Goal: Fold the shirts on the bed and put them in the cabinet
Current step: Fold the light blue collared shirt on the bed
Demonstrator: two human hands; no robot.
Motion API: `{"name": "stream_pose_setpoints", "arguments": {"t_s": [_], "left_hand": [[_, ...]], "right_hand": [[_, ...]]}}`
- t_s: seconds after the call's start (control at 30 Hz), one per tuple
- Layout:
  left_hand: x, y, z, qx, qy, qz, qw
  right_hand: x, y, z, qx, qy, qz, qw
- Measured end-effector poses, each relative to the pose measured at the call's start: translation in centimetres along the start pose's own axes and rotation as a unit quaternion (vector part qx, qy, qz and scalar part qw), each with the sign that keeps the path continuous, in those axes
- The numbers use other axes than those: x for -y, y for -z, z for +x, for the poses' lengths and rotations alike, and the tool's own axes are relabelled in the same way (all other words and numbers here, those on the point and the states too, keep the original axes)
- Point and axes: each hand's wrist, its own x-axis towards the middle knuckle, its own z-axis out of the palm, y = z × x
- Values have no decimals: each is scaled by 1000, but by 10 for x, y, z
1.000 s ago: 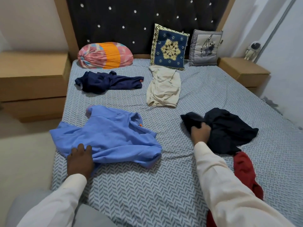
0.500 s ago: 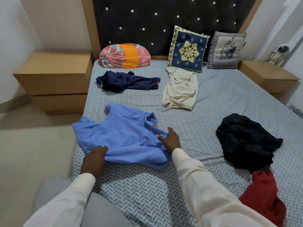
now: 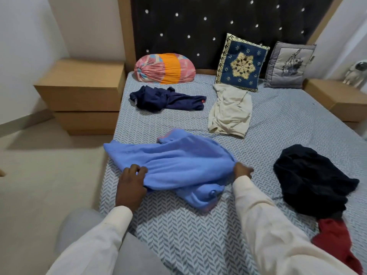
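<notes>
Long cream sleeves (image 3: pixel 278 235) are worn on both arms, down to the wrists. The left hand (image 3: pixel 131 185) and right hand (image 3: pixel 241 171) are bare. Grey trousers (image 3: pixel 135 255) are seen below.

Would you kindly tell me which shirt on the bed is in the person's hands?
The light blue shirt: left hand and right hand grip its edges; navy shirt, cream shirt, black shirt and red shirt lie untouched.

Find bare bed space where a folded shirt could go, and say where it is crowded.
Free: the sheet right of the cream shirt, beyond the black shirt; also the near strip below the blue shirt. Crowded: far end, with cushions and navy shirt.
</notes>
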Motion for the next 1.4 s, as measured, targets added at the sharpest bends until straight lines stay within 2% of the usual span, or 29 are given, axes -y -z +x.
{"name": "stream_pose_setpoints", "arguments": {"t_s": [0.07,0.13,0.23,0.27,0.33,0.43,0.5,0.57,0.63,0.7,0.77,0.83,0.9,0.97,1.0,1.07,1.13,1.17,1.23,1.33,1.4], "left_hand": [[-6,-7,-3,39,83,40,995],[0,-9,-8,102,193,46,975],[21,-9,-14,178,289,-25,940],[23,-5,-14,174,298,-81,935],[21,11,-9,118,302,-211,922],[10,39,12,11,273,-312,910],[6,62,35,-51,241,-314,917],[6,84,60,-90,190,-314,926],[9,105,80,-106,134,-277,945],[16,116,93,-90,98,-166,977],[28,114,95,-30,101,-49,993],[42,100,87,86,124,11,989],[54,82,69,195,147,10,970],[60,67,51,247,141,-35,958],[59,62,43,265,129,-59,954],[57,54,31,312,93,-107,939],[56,52,25,376,77,-119,916],[58,52,25,399,82,-133,904],[62,58,29,416,96,-139,894],[68,77,36,396,105,-143,901],[73,91,40,362,122,-172,908]], "right_hand": [[-35,3,2,74,-69,58,993],[-65,1,-14,145,-77,52,985],[-79,-5,-55,285,-15,-80,955],[-75,-6,-65,332,4,-119,936],[-65,-9,-78,401,50,-110,908],[-30,-1,-90,434,90,27,896],[5,15,-93,428,93,79,896],[39,34,-84,420,103,77,898],[67,55,-73,415,107,29,903],[84,74,-54,373,83,-47,923],[91,82,-24,256,113,-200,939],[85,85,0,96,169,-362,912],[63,83,2,17,205,-367,907],[39,71,-10,-2,280,-313,908],[28,60,-16,29,321,-300,898],[6,37,-38,166,352,-332,859],[-22,13,-52,289,378,-420,773],[-36,2,-56,312,385,-467,732],[-58,-13,-59,272,416,-557,665],[-62,-9,-66,153,449,-600,644],[-52,-5,-64,150,436,-625,630]]}}
